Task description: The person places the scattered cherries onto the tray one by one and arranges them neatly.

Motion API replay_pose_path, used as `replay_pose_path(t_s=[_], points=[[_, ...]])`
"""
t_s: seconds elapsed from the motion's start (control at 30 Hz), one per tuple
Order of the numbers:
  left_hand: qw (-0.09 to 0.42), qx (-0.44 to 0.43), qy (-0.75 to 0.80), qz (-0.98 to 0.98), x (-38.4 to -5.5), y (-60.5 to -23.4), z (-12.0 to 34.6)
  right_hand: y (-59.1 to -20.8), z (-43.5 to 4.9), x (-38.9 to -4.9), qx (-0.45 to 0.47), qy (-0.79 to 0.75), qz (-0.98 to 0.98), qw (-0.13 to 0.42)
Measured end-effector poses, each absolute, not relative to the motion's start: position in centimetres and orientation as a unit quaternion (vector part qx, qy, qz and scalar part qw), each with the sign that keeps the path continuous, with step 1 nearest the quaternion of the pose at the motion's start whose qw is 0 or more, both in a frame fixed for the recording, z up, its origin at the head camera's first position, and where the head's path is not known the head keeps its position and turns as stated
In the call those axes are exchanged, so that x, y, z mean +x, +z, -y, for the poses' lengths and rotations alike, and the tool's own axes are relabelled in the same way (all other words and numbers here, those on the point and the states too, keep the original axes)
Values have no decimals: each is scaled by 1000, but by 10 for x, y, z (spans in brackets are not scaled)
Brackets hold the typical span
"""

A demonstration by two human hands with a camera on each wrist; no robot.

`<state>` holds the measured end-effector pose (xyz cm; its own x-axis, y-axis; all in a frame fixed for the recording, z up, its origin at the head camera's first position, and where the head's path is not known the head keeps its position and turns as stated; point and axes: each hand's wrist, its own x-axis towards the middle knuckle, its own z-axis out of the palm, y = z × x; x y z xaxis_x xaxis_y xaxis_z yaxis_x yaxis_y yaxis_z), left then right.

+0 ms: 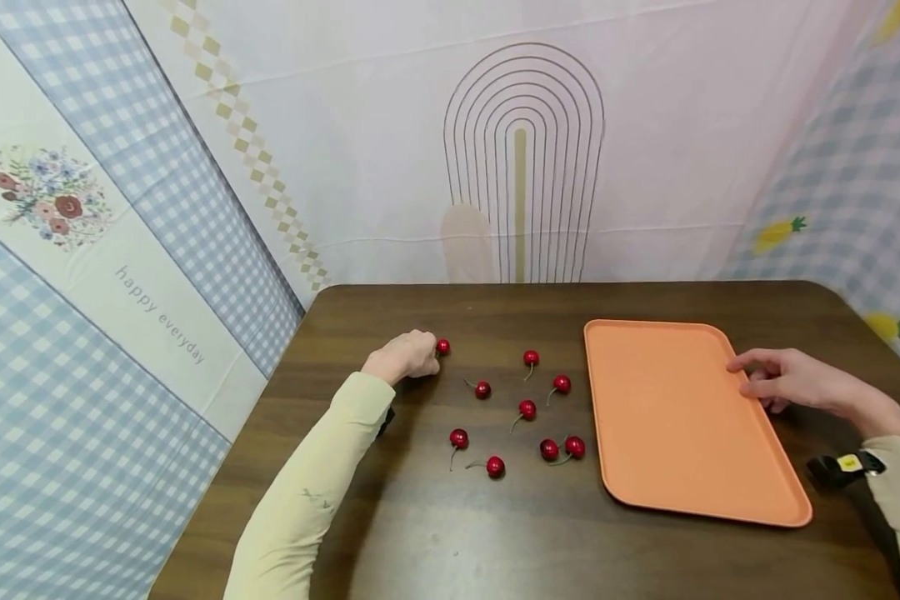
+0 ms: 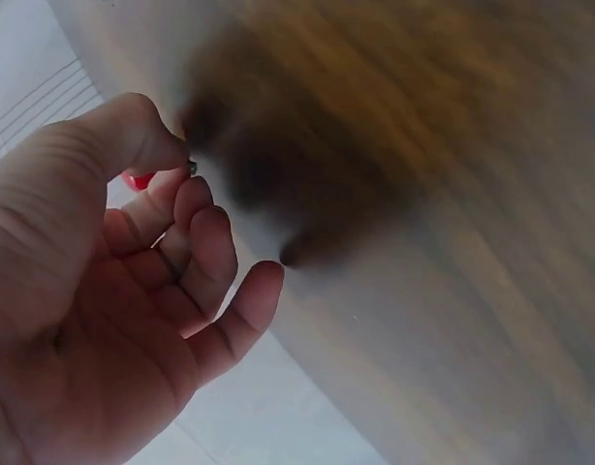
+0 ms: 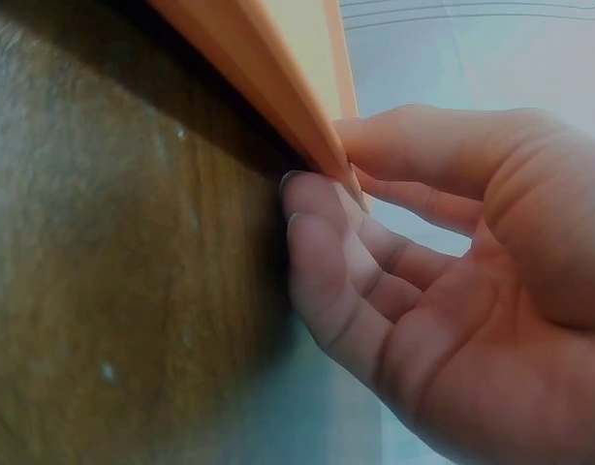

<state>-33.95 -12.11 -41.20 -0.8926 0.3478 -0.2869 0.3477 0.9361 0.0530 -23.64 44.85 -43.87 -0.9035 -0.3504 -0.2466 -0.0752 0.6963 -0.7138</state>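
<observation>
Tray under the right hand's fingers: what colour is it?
The tray is plain orange; it shows best in the head view.

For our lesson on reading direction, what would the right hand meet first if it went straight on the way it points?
Most likely the orange tray: the right hand points across it and appears to grip its edge.
</observation>
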Motion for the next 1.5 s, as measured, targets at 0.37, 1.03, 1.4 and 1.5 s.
replay_pose_path(t_s=[0.37,1.03,1.4,1.5], points=[[111,234,69,-964,-340,-393,94,-438,-444,-234,-113,-363,-910,163],[87,305,89,-944,-331,-378,10,-439,-443,-237,-103,-375,-908,157],[69,345,128,-927,-322,-372,-33,-439,-451,-234,-118,-396,-896,162],[62,348,126,-927,-321,-371,-43,-438,-453,-232,-127,-402,-892,166]])
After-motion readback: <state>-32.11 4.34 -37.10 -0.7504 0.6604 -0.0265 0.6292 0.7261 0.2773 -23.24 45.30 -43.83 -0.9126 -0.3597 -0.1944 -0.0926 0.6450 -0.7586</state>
